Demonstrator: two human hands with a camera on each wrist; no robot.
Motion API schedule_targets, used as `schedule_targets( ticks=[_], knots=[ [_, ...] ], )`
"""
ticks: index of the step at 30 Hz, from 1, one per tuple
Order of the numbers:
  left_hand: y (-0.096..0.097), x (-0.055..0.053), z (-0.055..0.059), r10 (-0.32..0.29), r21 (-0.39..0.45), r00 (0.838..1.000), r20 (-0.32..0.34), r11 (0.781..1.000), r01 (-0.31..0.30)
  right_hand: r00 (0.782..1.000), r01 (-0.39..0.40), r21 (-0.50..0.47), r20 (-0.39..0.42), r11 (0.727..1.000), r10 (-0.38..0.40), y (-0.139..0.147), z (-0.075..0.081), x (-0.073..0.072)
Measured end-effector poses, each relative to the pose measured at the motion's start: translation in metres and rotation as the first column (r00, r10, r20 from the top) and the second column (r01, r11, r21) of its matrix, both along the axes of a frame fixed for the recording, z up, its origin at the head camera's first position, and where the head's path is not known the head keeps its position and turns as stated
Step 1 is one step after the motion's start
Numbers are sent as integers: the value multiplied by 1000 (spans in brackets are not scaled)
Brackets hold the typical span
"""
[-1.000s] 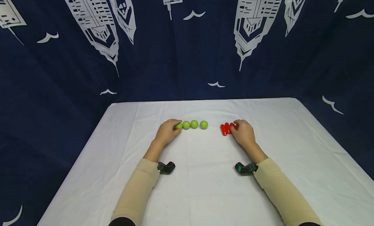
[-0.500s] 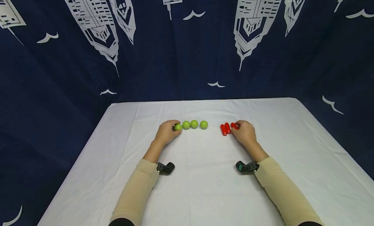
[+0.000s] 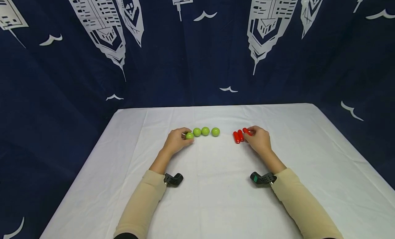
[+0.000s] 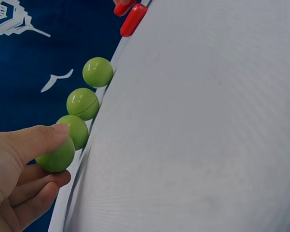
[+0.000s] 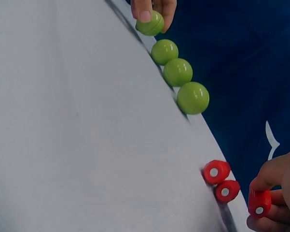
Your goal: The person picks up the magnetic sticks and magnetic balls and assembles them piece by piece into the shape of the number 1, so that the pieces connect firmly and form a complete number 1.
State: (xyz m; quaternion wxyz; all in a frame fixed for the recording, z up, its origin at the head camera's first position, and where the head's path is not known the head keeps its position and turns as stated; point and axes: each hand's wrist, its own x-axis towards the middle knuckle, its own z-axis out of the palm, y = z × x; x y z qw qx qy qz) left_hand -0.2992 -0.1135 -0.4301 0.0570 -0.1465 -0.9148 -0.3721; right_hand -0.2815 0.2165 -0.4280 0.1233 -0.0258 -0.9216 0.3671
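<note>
My left hand [image 3: 176, 139] pinches a glossy green ball [image 4: 57, 157] between thumb and fingers, at the left end of a row of similar balls. Three more green balls, a left one [image 3: 197, 132], a middle one [image 3: 205, 131] and a right one [image 3: 215, 131], lie on the table to its right. My right hand [image 3: 258, 139] grips a short red cylinder [image 5: 259, 203] with a pale dot on its end. Just left of it, two matching red cylinders, one outer [image 5: 216, 172] and one inner [image 5: 227, 191], lie side by side on the cloth.
A white cloth covers the table [image 3: 213, 191]. Behind its far edge hangs a dark blue curtain [image 3: 191, 71] with white building and bird prints. Black wrist cameras, a left one [image 3: 174, 179] and a right one [image 3: 263, 178], sit at the beige sleeve cuffs.
My left hand has drawn its green ball slightly nearer to me, out of line with the row. The red cylinder in my right hand has shifted slightly; the other balls and cylinders stay put.
</note>
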Motion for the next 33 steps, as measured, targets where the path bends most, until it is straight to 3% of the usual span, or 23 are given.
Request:
schedule_targets(
  ticks=[12,21,33],
  knots=[
    [8,2,-2,-38,101,999,38,994,34,999,-23,-180,41,983,31,-20,9,5],
    [15,2,-1,-79,173,994,78,983,65,992,-42,-296,98,954,74,-34,19,10],
    [26,2,1,-111,214,990,82,973,91,977,-89,-395,145,914,158,-51,21,17]
  ],
)
